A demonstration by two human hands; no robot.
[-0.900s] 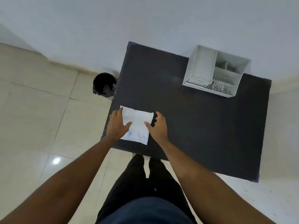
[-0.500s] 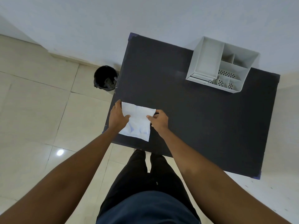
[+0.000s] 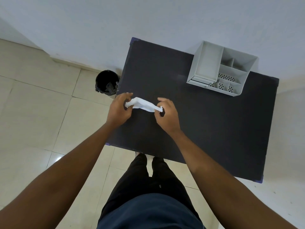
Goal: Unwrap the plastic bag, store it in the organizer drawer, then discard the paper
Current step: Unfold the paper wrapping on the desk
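Stretching between both hands, a crumpled white bundle [image 3: 143, 105] hangs just above the near-left part of the black table [image 3: 206, 126]. Whether that bundle is only paper or also the plastic bag wrapped inside cannot be told from this view. The left hand [image 3: 119, 111] pinches the bundle's left end with curled fingers, and the right hand [image 3: 167, 115] grips the twisted right end between thumb and fingers; something small and dark shows at that right grip, too unclear to name. Both forearms reach forward over the table's near edge, above the person's dark trousers [image 3: 148, 176]. At the table's far right corner, against the pale wall [image 3: 148, 19], stands a white organizer [image 3: 222, 68] with one tall compartment on its left, several smaller perforated compartments on its right, and a drawer front low at its left, which looks shut. On the tiled floor [image 3: 41, 113], just beside the table's left edge, stands a round black bin [image 3: 106, 83] lined with a dark bag.
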